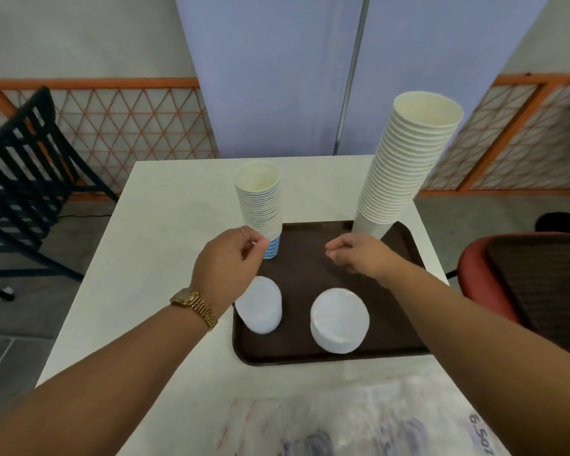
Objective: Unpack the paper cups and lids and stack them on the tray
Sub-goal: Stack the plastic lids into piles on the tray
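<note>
L hand hovers over tray's 10 o'clock corner, fingers curled in, thumb meeting fingertips; nothing visible in the pinch. It sits just beside the base of the short cup stack, whose bottom cup has blue stripes. Gold watch on L wrist. R hand hovers over tray centre toward 1 o'clock, fingers curled loosely, holding nothing I can see. Tall cup stack stands at tray's 1 o'clock corner, leaning slightly. Brown tray on white table. Two lid stacks on tray: one at 8 o'clock, bigger one at 6 o'clock. Crumpled plastic wrap on table at 6 o'clock, nearest the camera. Black chair at 9 o'clock, red chair at 3 o'clock.
</note>
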Available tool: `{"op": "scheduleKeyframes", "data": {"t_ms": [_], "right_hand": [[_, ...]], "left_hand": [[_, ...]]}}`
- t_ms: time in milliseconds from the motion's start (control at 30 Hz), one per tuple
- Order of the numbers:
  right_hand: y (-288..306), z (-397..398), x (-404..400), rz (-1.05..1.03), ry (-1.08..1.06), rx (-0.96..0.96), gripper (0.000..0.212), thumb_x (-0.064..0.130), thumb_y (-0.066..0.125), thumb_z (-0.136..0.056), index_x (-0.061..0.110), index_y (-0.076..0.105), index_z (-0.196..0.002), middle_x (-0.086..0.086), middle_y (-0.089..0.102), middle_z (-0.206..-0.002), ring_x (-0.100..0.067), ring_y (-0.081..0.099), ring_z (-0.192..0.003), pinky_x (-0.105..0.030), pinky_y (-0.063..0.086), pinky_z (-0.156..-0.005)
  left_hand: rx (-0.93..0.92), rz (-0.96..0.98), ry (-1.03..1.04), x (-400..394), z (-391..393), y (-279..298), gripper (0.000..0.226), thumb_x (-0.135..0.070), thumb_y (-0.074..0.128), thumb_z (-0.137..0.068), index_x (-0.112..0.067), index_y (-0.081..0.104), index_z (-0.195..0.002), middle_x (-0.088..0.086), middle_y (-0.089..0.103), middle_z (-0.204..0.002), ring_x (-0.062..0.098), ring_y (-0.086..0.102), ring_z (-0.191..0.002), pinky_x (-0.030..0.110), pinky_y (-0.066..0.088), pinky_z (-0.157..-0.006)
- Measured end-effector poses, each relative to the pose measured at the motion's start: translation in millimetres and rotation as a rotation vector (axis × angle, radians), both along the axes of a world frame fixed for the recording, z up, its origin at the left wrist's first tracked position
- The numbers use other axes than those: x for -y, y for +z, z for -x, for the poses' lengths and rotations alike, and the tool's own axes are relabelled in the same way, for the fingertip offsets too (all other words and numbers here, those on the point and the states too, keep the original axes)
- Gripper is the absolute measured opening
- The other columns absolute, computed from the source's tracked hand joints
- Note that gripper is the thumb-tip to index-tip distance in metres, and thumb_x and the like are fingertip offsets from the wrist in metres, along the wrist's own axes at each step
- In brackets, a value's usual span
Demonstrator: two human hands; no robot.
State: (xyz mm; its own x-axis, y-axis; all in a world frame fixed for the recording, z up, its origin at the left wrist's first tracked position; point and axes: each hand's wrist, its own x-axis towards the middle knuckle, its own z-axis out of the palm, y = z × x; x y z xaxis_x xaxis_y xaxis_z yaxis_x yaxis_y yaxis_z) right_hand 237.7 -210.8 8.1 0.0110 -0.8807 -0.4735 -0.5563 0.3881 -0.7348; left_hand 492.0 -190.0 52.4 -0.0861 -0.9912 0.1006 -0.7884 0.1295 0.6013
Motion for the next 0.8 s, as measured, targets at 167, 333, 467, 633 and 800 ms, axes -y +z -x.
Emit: {"op": "scheduleKeyframes", "data": {"t_ms": [167,333,467,633,800], "right_hand": [[-1,57,-37,-0.001,-0.227,0.070,0.008,0.017,0.071,-0.088,0.015,0.068,-0.095,-0.006,0.071,-0.097,-0.021,0.066,-0.092,-0.035,0.053,-0.087],[-17,91,-26,0.135,-0.505,0.083,0.044,0.019,0.081,-0.077,0.015,0.058,-0.115,-0.010,0.062,-0.109,-0.022,0.062,-0.090,-0.037,0.050,-0.080],[-18,101,2,0.167,-0.445,0.110,0.087,0.013,0.081,-0.078,0.017,0.032,-0.150,-0.006,0.048,-0.137,-0.025,0.051,-0.124,-0.035,0.046,-0.097],[-27,105,24,0.234,-0.283,0.186,0.064,0.005,0.076,-0.079,0.018,0.049,-0.136,0.003,0.061,-0.125,-0.019,0.056,-0.118,-0.030,0.045,-0.094],[-29,104,25,0.241,-0.273,0.216,0.070,0.021,0.083,-0.071,0.021,0.052,-0.134,0.004,0.064,-0.123,-0.017,0.060,-0.112,-0.042,0.050,-0.099]], "left_hand": [[-0.141,-0.075,-0.240,-8,67,22,0.035,-0.035,0.062,-0.091,-0.028,0.058,-0.126,-0.012,0.064,-0.107,0.001,0.061,-0.086,0.012,0.046,-0.073],[-0.172,-0.342,-0.248,27,142,-9,0.088,-0.034,0.071,-0.085,-0.030,0.015,-0.152,-0.004,0.031,-0.156,0.017,0.043,-0.136,0.042,0.043,-0.107],[-0.141,-0.529,-0.174,59,179,-36,0.089,-0.031,0.067,-0.089,-0.023,0.008,-0.155,0.004,0.025,-0.159,0.025,0.038,-0.140,0.043,0.037,-0.111],[-0.203,-0.562,-0.187,73,198,-55,0.052,-0.022,0.056,-0.091,-0.017,0.041,-0.141,0.005,0.056,-0.135,0.024,0.055,-0.121,0.036,0.044,-0.099],[-0.215,-0.544,-0.164,72,194,-58,0.035,-0.025,0.052,-0.095,-0.019,0.053,-0.129,0.001,0.064,-0.115,0.019,0.060,-0.106,0.031,0.045,-0.087]]}}
